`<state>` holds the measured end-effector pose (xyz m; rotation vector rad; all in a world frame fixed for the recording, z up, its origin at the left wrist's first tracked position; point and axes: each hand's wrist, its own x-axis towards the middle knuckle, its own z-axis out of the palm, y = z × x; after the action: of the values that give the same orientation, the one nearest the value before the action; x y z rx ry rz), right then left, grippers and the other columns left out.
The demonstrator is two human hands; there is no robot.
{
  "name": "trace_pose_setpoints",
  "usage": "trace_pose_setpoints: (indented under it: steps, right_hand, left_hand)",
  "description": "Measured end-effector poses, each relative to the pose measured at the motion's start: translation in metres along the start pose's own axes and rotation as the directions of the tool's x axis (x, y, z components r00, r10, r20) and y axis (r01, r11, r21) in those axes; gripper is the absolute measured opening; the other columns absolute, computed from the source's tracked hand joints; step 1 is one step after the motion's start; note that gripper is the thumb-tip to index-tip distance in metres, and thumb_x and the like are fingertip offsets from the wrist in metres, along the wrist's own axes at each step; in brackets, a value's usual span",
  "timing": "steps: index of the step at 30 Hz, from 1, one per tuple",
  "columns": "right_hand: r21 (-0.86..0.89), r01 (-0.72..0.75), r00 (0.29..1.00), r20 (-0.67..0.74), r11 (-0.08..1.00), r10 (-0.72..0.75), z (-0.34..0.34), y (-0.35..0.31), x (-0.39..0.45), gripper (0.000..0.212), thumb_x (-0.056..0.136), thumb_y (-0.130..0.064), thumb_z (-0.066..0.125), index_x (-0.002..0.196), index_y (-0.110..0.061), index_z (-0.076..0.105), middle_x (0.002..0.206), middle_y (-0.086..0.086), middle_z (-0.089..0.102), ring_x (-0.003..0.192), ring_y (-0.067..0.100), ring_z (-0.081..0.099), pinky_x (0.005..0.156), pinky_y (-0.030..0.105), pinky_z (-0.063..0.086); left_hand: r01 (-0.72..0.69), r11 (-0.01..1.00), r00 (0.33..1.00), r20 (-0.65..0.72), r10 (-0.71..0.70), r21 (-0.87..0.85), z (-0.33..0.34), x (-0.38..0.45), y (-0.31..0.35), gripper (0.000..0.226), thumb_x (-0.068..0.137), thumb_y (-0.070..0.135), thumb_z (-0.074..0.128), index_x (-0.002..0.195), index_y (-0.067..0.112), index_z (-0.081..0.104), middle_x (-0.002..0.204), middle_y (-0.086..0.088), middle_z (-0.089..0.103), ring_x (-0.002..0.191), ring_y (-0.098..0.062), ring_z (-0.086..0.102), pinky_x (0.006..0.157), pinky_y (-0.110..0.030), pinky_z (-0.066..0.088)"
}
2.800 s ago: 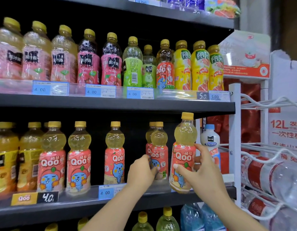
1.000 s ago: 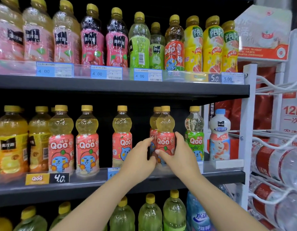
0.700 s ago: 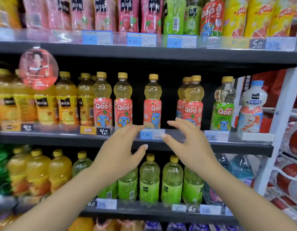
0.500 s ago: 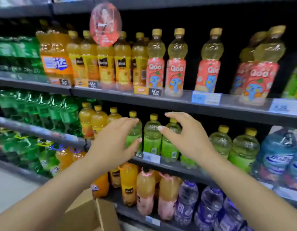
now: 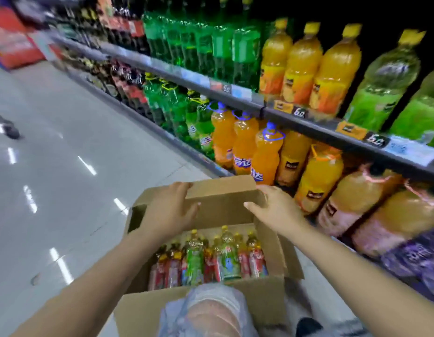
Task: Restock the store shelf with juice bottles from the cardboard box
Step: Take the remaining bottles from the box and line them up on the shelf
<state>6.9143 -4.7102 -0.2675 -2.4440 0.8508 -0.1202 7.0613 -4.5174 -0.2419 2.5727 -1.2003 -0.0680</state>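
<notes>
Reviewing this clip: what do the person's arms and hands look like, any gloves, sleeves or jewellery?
Both arms are bare from the frame edge to the wrist, no sleeves in view. The left hand and right hand wear no gloves, and no rings, watch or bracelets show. The picture is somewhat motion-blurred, so finer marks cannot be ruled out.

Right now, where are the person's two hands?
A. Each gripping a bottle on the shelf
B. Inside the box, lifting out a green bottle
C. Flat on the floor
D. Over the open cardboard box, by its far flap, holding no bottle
D: the left hand and right hand are at the far flap of the open box, and the bottles sit untouched below.
</notes>
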Motion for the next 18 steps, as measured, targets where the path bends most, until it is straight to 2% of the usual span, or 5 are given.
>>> trace_pose_setpoints:
  steps: [3,7,11,14,18]
  right_hand:
    - [-0.056,-0.033,0.993,0.110,0.998,0.039,0.049,0.005,0.018,0.063,0.087,-0.052,0.057,0.138,-0.018,0.045,0.142,0.003,0.049,0.132,0.023,0.042,0.105,0.036,0.038]
    - [-0.137,-0.128,0.956,0.247,0.982,0.159,0.106,0.024,0.041,0.066,0.090,-0.049,0.055,0.142,-0.014,0.038,0.131,0.007,0.056,0.118,0.024,0.054,0.078,0.030,0.043]
    - [-0.311,-0.147,0.942,0.246,0.939,0.229,0.163,0.043,0.056,0.059,0.088,-0.051,0.052,0.132,-0.012,0.048,0.128,0.009,0.055,0.119,0.028,0.049,0.091,0.036,0.046]
    - [-0.288,-0.208,0.896,0.328,0.935,0.300,0.208,0.051,0.061,0.060,0.086,-0.051,0.057,0.132,-0.013,0.046,0.128,0.010,0.054,0.119,0.030,0.050,0.091,0.035,0.046]
    - [-0.285,-0.263,0.851,0.382,0.922,0.361,0.251,0.063,0.066,0.065,0.088,-0.050,0.057,0.136,-0.011,0.038,0.113,0.008,0.062,0.098,0.026,0.062,0.063,0.030,0.046]
  left_hand:
    - [0.101,0.995,0.992,0.071,-0.100,-0.012,0.041,0.000,-0.040,0.053,0.089,0.044,0.055,0.134,0.017,0.045,0.127,-0.004,0.056,0.109,-0.024,0.056,0.089,-0.038,0.049]
    - [0.200,0.980,0.952,0.235,-0.198,0.018,0.106,0.005,-0.082,0.049,0.090,0.042,0.052,0.127,0.010,0.047,0.124,-0.009,0.057,0.112,-0.027,0.055,0.090,-0.040,0.049]
    - [0.276,0.960,0.882,0.387,-0.267,0.034,0.169,0.009,-0.116,0.056,0.090,0.051,0.048,0.130,0.012,0.043,0.125,-0.008,0.056,0.111,-0.026,0.054,0.088,-0.042,0.050]
    - [0.342,0.937,0.824,0.459,-0.332,0.064,0.209,0.012,-0.132,0.064,0.088,0.054,0.050,0.137,0.015,0.036,0.130,-0.007,0.052,0.114,-0.026,0.054,0.087,-0.040,0.051]
    - [0.418,0.907,0.747,0.546,-0.380,0.058,0.252,0.014,-0.140,0.065,0.082,0.057,0.055,0.129,0.015,0.043,0.123,-0.007,0.055,0.105,-0.025,0.058,0.081,-0.040,0.054]
